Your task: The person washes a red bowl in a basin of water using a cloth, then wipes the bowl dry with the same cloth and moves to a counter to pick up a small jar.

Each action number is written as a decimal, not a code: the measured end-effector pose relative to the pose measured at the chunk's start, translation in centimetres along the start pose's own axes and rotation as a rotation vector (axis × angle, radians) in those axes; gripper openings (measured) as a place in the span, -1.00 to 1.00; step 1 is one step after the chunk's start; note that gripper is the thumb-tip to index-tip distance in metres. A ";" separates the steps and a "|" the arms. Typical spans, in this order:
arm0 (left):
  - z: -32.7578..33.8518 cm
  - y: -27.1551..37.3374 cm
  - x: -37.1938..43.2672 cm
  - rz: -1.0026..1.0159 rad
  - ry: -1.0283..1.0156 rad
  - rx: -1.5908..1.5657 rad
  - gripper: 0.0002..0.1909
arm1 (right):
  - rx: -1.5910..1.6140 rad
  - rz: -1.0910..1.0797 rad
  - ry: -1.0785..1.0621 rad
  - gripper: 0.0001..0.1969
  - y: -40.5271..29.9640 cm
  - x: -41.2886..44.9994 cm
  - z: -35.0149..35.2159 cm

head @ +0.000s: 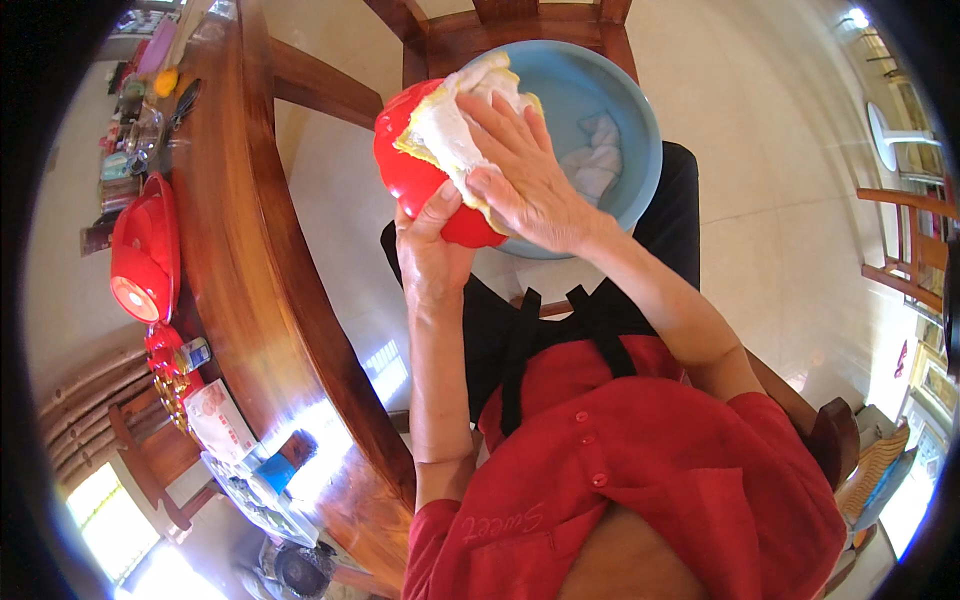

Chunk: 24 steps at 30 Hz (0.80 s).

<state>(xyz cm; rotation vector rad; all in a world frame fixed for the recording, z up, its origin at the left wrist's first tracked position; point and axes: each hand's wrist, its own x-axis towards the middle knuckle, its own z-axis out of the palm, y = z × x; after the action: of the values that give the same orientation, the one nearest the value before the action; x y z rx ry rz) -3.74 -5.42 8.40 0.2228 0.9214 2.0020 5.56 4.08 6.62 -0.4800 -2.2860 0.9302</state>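
Observation:
My left hand (435, 244) grips the lower edge of a glossy red plastic bowl with a lobed rim (409, 169), its thumb on the near side. Spread over the bowl is a white cloth with yellow edging (442, 124). My right hand (529, 184) presses this cloth against the bowl, fingers extended across it and thumb near the left one. Both hands are above the left side of a round blue plastic basin (646, 142). Inside the basin a second, pale cloth (596, 161) lies crumpled, seemingly in water.
The basin rests on a wooden chair (450, 49) in front of my knees. Along my left runs a wooden table (232, 225), bearing a red basin (142, 240), a can (195, 354), a tissue pack (219, 420) and an orange fruit (166, 82). Another wooden chair (911, 247) stands far right.

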 end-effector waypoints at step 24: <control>-0.8 0.3 -0.4 -0.017 -0.018 -0.035 -0.39 | 0.352 0.268 0.121 -0.48 5.5 2.0 0.9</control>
<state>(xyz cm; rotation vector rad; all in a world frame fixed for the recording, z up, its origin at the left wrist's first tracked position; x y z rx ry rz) -4.07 -6.27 8.17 0.2124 0.8730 1.9960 4.00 8.49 3.04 -0.6754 -1.9240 1.3645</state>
